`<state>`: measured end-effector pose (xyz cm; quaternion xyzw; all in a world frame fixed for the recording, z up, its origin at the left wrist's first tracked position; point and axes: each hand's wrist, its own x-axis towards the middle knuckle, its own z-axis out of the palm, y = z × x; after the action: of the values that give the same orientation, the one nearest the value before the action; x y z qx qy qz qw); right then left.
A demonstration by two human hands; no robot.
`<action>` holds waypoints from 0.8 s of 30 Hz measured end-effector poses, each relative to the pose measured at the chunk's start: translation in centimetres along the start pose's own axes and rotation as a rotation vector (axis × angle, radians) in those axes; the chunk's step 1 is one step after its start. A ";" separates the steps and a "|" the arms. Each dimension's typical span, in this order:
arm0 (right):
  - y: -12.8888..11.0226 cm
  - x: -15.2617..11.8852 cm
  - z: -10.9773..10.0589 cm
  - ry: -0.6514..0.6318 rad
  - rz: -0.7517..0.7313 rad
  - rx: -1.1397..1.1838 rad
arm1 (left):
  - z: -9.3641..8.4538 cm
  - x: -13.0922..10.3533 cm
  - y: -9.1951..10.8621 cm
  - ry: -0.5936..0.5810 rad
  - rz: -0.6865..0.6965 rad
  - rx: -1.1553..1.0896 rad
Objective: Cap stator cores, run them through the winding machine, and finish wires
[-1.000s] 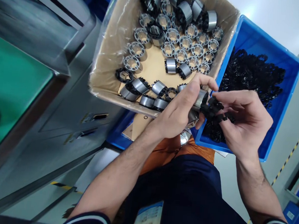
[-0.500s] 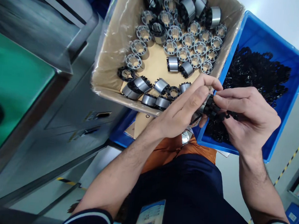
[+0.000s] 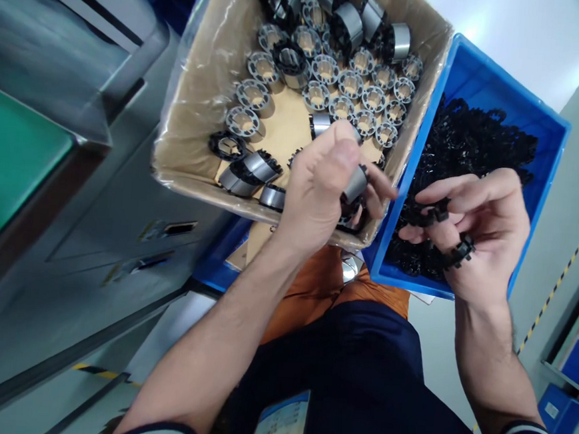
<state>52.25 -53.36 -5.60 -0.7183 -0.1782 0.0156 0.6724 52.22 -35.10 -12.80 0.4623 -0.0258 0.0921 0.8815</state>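
Over the near right part of the cardboard box [image 3: 185, 135], my left hand [image 3: 322, 189] is curled around a silvery metal core [image 3: 356, 184] with black toothed plastic at its end. Its thumb is smeared by motion, and part of the core is hidden by the hand. My right hand [image 3: 494, 226], above the blue bin [image 3: 542, 190], pinches a black toothed plastic ring [image 3: 433, 213] between thumb and fingers. A second black ring [image 3: 460, 252] sits lower against the same hand. Several bare metal cores [image 3: 350, 85] stand in the box, and several black-ended cores [image 3: 261, 166] lie near its front wall.
A heap of black plastic rings [image 3: 480, 142] fills much of the blue bin, right beside the box. To the left stands a grey metal cabinet [image 3: 121, 184] with a green-topped surface [image 3: 12, 168]. A clear plastic liner covers the box's rim.
My left hand has moved left with the core, away from my right hand. The hands were together at the core; now they are apart. The view has shifted slightly.
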 end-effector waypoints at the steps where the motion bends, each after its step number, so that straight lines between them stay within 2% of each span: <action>1: 0.1 -0.1 -0.1 -0.033 0.042 0.002 | 0.0 0.1 -0.1 -0.024 0.016 -0.020; 3: 0.2 -0.4 -0.2 -0.059 0.125 -0.013 | 0.1 0.2 0.0 -0.042 -0.012 -0.046; 5: 0.2 -0.5 -0.2 -0.030 0.160 -0.030 | 0.2 0.2 0.4 -0.045 -0.123 -0.040; 8: 0.1 -0.5 0.1 0.018 0.109 -0.023 | 0.2 -0.2 1.1 -0.114 -0.266 0.054; 10: -0.1 -0.3 0.4 0.039 0.032 -0.002 | 0.1 -0.5 1.3 -0.175 -0.283 0.087; 13: -0.2 -0.1 0.7 0.044 -0.034 -0.030 | 0.0 -0.7 1.3 -0.213 -0.296 -0.009; 16: 0.0 -0.1 1.0 0.032 -0.001 -0.083 | 0.1 -0.7 1.3 -0.226 -0.363 -0.078; 24: 0.2 0.1 1.2 0.018 0.050 -0.130 | -0.2 -1.1 1.6 -0.238 -0.325 -0.003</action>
<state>52.07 -52.18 -5.86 -0.7646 -0.1550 0.0144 0.6254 50.82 -34.19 -11.78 0.4666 -0.0553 -0.1067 0.8763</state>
